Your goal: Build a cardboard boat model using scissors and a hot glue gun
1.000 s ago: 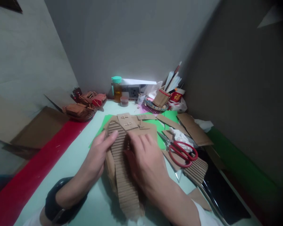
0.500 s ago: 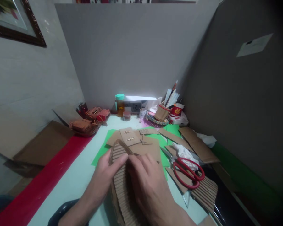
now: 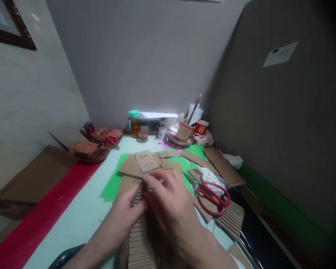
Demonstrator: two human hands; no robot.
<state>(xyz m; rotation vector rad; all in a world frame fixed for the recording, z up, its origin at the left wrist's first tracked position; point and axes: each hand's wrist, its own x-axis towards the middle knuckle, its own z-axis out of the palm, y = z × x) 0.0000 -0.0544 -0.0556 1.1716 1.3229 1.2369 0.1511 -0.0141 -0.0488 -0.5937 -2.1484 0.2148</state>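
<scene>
A long piece of corrugated cardboard (image 3: pixel 140 243), its ridges exposed, stands between my hands at the near side of the table. My left hand (image 3: pixel 124 211) is closed on its left edge, thumb lying across the ridged face. Over the far end bends my right hand (image 3: pixel 175 209), its curled fingertips at the cardboard's upper edge; the palm hides much of the right side. Just beyond the fingers lies a small cardboard panel (image 3: pixel 147 161) bearing two little stick crosses. To the right, red-handled scissors (image 3: pixel 212 198) rest on cardboard scraps beside crumpled white tissue (image 3: pixel 211 179).
Green paper sheets (image 3: pixel 112 185) lie under flat cardboard pieces. At the back stand a bottle with a turquoise lid (image 3: pixel 134 125), a small jar (image 3: pixel 143 136) and a stick-filled holder (image 3: pixel 184 130) in a basket. Reddish-brown craft objects (image 3: pixel 86 150) sit at the left.
The view has turned right and tilted slightly down. My right hand has lifted its fingers higher over the cardboard's far end, which is now lower and more covered. My left hand keeps its hold.
</scene>
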